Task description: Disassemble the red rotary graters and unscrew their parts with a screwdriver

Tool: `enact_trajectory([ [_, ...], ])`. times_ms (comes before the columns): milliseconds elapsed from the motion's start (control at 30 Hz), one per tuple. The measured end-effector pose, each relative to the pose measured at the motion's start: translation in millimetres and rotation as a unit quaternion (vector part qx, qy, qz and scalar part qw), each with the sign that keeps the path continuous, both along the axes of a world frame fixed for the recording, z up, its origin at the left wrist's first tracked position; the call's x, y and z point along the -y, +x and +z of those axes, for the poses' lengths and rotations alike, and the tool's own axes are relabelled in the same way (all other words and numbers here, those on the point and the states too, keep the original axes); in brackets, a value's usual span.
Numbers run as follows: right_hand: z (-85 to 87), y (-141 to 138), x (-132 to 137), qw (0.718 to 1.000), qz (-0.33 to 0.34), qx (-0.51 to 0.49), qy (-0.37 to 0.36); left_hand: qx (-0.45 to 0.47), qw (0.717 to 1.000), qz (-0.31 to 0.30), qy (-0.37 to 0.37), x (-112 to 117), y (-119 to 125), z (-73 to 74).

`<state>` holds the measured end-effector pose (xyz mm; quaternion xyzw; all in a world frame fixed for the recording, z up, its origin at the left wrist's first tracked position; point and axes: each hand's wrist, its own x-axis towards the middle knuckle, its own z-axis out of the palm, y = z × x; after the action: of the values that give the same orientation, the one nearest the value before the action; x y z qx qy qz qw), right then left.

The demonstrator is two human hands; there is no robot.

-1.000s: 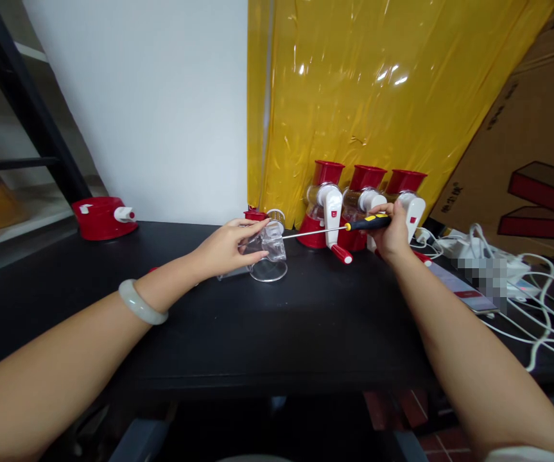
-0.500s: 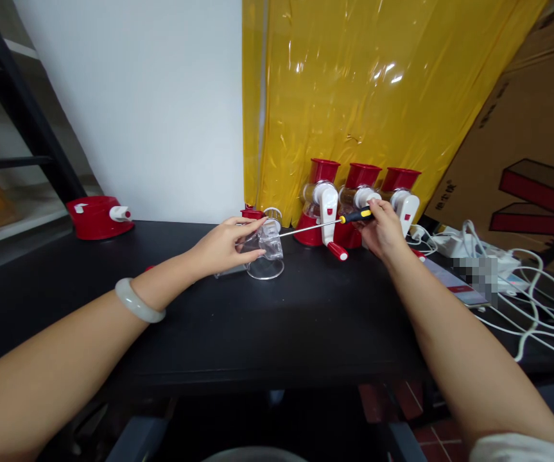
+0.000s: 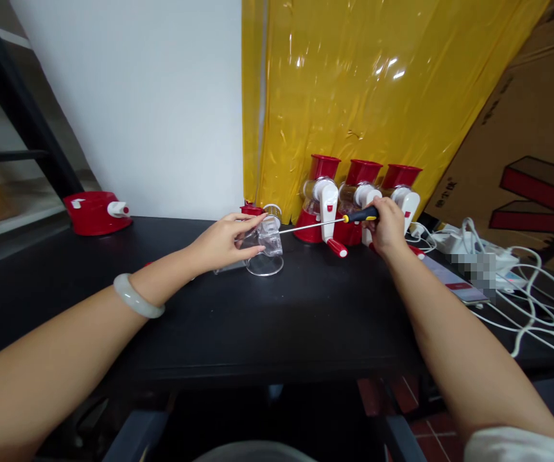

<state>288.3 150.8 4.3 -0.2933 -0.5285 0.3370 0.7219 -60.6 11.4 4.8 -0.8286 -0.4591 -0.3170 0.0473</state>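
Note:
My left hand (image 3: pixel 228 242) grips a clear plastic grater housing (image 3: pixel 271 240) near the middle of the table, thumb and fingers on its side. A round clear rim (image 3: pixel 264 264) shows under it. My right hand (image 3: pixel 386 224) is closed round the black and yellow handle of a screwdriver (image 3: pixel 361 215). Its thin metal shaft points left, with the tip at the right side of the clear housing; whether it sits in a screw is too small to tell. Just behind the housing are a perforated metal grater drum (image 3: pixel 273 212) and a red part (image 3: pixel 251 210).
Three red and white rotary graters (image 3: pixel 325 199) with cranks stand at the back right. A red base (image 3: pixel 97 213) with a white knob is at the far left. White cables (image 3: pixel 529 289), a power strip and a phone (image 3: pixel 457 282) lie on the black table (image 3: pixel 277 333) at right.
The screwdriver's handle has shifted very slightly right, and my right hand's hold on it has turned a little. My left hand stays on the clear housing.

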Motion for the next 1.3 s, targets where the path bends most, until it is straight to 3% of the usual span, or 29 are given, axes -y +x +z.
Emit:
enact_trajectory([
  [233, -0.4, 1.6, 0.4, 1.000, -0.014, 0.020, 0.020, -0.004, 1.000, 0.001, -0.002, 1.3, 0.8, 1.4],
  [400, -0.6, -0.5, 2.8, 1.000, -0.010, 0.002, -0.004, -0.014, 1.000, -0.001, -0.005, 3.4, 1.0, 3.5],
  [833, 8.7, -2.2, 14.0, 0.992, 0.116, -0.048, -0.025, -0.034, 0.999, 0.005, -0.022, 7.5, 1.2, 8.9],
  [1100, 0.7, 0.8, 0.5, 0.997, -0.021, 0.034, -0.067, -0.064, 0.997, 0.025, -0.016, 9.6, 3.6, 10.9],
  [1300, 5.1, -0.8, 4.7, 0.997, 0.040, -0.046, -0.052, -0.079, 0.997, 0.017, 0.012, 11.6, 6.0, 12.4],
])
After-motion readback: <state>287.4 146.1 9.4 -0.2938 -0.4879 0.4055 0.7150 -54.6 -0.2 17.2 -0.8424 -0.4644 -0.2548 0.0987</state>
